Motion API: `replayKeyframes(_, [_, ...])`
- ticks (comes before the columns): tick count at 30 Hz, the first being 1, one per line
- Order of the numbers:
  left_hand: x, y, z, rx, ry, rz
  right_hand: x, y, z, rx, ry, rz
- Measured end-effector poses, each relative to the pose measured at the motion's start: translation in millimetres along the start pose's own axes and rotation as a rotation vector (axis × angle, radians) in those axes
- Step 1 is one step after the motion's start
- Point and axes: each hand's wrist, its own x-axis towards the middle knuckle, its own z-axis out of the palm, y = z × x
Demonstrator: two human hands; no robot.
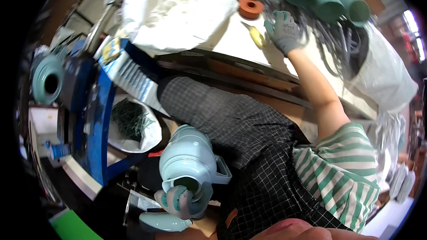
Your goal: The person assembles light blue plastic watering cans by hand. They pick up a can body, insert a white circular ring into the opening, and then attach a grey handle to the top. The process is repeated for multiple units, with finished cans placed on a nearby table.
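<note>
A light blue plastic jug shell (189, 153) with a side handle lies across my lap, its open mouth toward me. My left hand (180, 201), in a grey and teal glove, grips it at the mouth rim. My right hand (284, 33), gloved likewise, is stretched over the white worktop with fingers apart and nothing visible in it. Beside it lie a yellow-handled tool (256, 37) and an orange tape roll (251, 8). Grey bent metal-looking pieces (340, 40) are heaped to the right of that hand. A glossy light blue curved part (164, 222) sits below my left hand.
A white bag of white rings (178, 6) stands at the far left of the worktop. Green cylinders (327, 2) are stacked at the back right. Left of my knees are a blue metal frame (98, 129), a white bag with dark green strips (131, 120) and a teal vessel (48, 80).
</note>
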Motion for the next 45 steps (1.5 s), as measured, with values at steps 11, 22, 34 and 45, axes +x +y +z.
replayKeyframes(11, [14, 14, 17, 0.041, -0.109, -0.012, 20, 53, -39, -0.15, -0.309, 0.172])
replayKeyframes(22, [-7, 19, 19, 0.055, 0.03, -0.076, 66, -6, -137, -0.293, -0.291, -0.119])
replayKeyframes(34, [48, -35, 3, 0.088, -0.104, -0.198, -53, -259, -207, 1.34, 0.077, -1.172])
replayKeyframes(45, [17, -63, 12, -0.385, 0.725, -0.878, -110, -268, -181, 1.543, -0.441, -1.328])
